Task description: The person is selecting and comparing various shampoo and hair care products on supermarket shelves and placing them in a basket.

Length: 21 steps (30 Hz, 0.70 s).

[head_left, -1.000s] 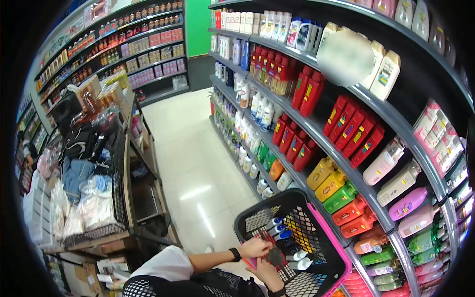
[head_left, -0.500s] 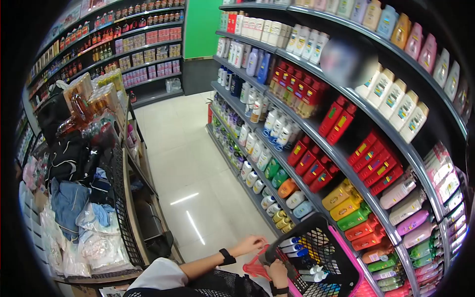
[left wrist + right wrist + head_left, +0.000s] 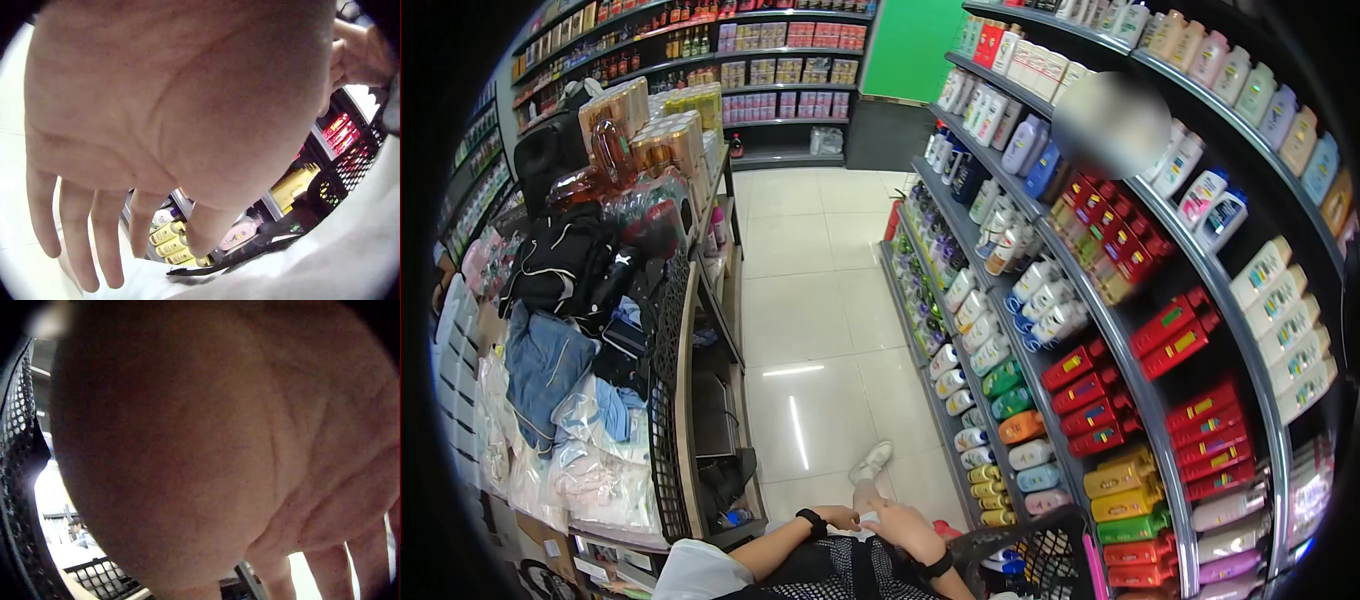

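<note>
My left hand point(image 3: 837, 517) is in front of my waist, close beside my right hand point(image 3: 908, 530). In the left wrist view, the left hand's fingers point(image 3: 106, 240) hang down straight and slightly spread. The right wrist view is mostly palm, with parted fingers point(image 3: 328, 569) along its lower edge. Between the hands in the head view, a small white patch point(image 3: 868, 519) overlaps the fingertips. Past my right wrist is a black shopping basket point(image 3: 1040, 560) with a pink rim and several bottles inside. A bit of red point(image 3: 943, 528) peeks out beside the basket.
Shelves of shampoo and lotion bottles point(image 3: 1020, 428) line the right side. On the left, a display table carries a blue denim garment point(image 3: 550, 370) and plastic-wrapped clothes point(image 3: 605, 470). A tiled aisle point(image 3: 830, 300) runs between them toward a green wall panel point(image 3: 910, 50).
My hands have come away from the basket and the red mesh thing, moving left to my waist. The head view has swung right, and a white shoe now shows on the floor.
</note>
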### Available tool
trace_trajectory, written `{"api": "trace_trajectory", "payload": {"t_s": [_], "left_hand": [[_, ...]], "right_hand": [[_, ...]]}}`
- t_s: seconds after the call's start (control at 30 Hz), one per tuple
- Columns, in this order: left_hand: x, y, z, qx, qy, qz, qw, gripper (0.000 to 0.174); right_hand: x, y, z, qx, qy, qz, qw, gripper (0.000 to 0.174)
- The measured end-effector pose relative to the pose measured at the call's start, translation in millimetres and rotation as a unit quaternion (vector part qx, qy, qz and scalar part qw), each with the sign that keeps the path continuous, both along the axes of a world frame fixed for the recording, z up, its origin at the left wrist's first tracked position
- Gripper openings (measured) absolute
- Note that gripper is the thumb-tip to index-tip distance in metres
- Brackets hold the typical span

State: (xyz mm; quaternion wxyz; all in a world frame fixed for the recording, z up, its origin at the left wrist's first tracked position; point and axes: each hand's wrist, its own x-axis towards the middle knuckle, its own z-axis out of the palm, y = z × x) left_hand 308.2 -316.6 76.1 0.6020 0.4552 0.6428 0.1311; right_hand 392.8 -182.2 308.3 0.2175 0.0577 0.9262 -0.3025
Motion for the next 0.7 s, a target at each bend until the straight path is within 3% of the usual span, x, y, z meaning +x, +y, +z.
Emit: {"api": "trace_trajectory", "payload": {"t_s": [0.1, 0.13, 0.2, 0.37, 0.43, 0.47, 0.57, 0.63, 0.7], "left_hand": [[-39.2, 26.7, -57.4, 0.078, 0.031, 0.031, 0.996, 0.049], [-57.1, 37.8, -41.3, 0.077, 0.034, 0.034, 0.996, 0.049], [-96.2, 63.7, 20.9, 0.092, 0.064, 0.166, 0.980, 0.047], [-194.0, 160.8, 29.4, 0.076, 0.135, 0.127, 0.980, 0.044], [-227.6, 201.4, 32.4, 0.074, 0.154, 0.064, 0.983, 0.044], [-242.3, 223.8, 53.9, 0.090, 0.143, 0.066, 0.983, 0.042], [-296.2, 284.6, 50.1, 0.115, 0.133, 0.033, 0.984, 0.042], [-318.7, 320.5, 43.4, 0.116, 0.128, 0.029, 0.984, 0.043], [-343.1, 352.2, 41.3, 0.104, 0.156, 0.030, 0.982, 0.044]], "right_hand": [[-48.0, 16.3, -13.1, -0.033, -0.021, 0.085, 0.996, 0.044], [-59.0, 25.5, -13.4, -0.046, 0.043, 0.089, 0.994, 0.046], [-90.2, 60.1, -29.2, -0.041, 0.041, 0.095, 0.994, 0.045], [-187.4, 171.9, 8.9, 0.018, 0.053, 0.054, 0.997, 0.044], [-224.2, 215.0, 13.9, 0.098, 0.040, 0.031, 0.994, 0.043], [-239.5, 238.3, 16.7, 0.105, 0.079, 0.016, 0.991, 0.045], [-280.5, 295.1, 11.9, 0.143, 0.124, -0.034, 0.981, 0.047], [-294.4, 325.9, 6.9, 0.141, 0.097, -0.053, 0.984, 0.048], [-310.1, 358.2, -2.1, 0.061, 0.056, -0.050, 0.995, 0.050]]}}
